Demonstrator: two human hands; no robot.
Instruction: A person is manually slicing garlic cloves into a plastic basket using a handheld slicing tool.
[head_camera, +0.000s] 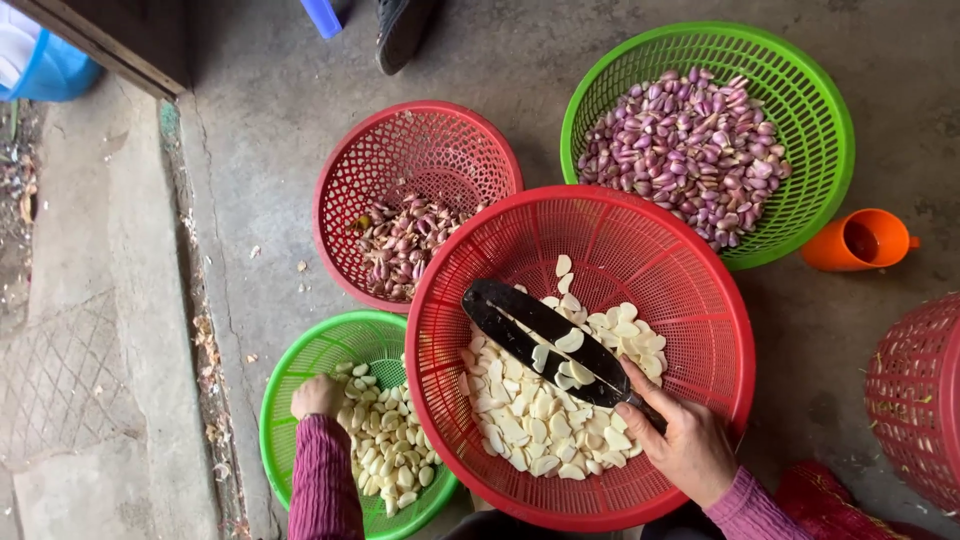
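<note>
Garlic cloves, peeled and pale, are lying in a small green basket at the lower left, where the left hand is resting on the heap with its fingers curled under, so I cannot tell whether it is gripping any. Just above, a small red basket is holding purplish skins and scraps, seemingly kept apart from the clean cloves. In the middle, a large red basket is overlapping both, and sliced garlic is piling up in its bottom. The right hand is closed around the handle of a dark slicing blade tilted across that pile, probably so slices drop straight in. Farther right, unpeeled purple cloves are filling a large green basket, with an orange cup sitting on the concrete floor beside it.
</note>
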